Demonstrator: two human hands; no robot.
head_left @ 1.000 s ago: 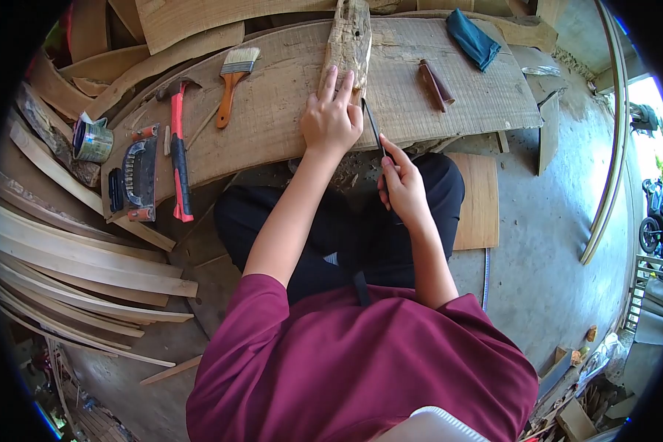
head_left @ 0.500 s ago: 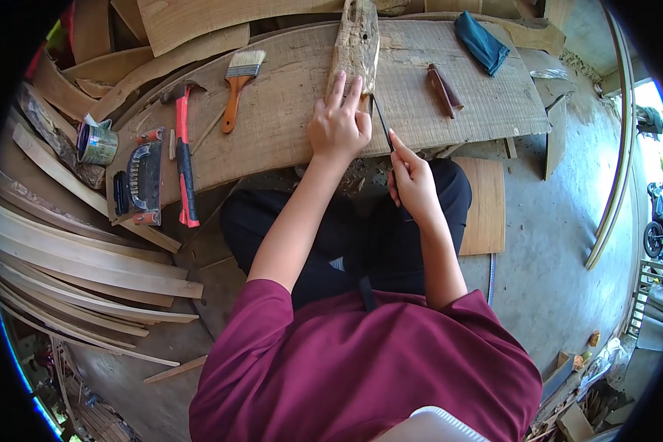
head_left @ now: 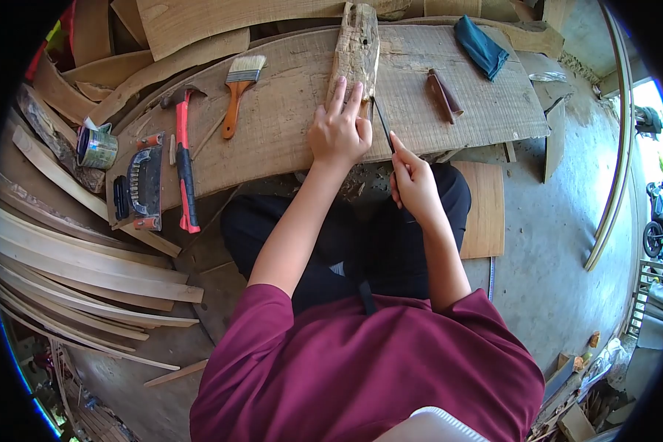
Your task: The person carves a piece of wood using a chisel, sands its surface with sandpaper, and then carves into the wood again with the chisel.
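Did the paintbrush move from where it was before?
No. The paintbrush lies in the same spot on the big wooden board, beside the hammer. Only the whole picture shifted a little.

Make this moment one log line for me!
left hand: on rough wood | right hand: holding thin dark tool | tool tip: at wood's edge

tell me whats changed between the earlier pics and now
The right hand and its tool have edged slightly forward, away from the body, beside the wood. Nothing was newly gripped or released. The left hand stays on the wood; brush, hammer and cloth haven't visibly moved.
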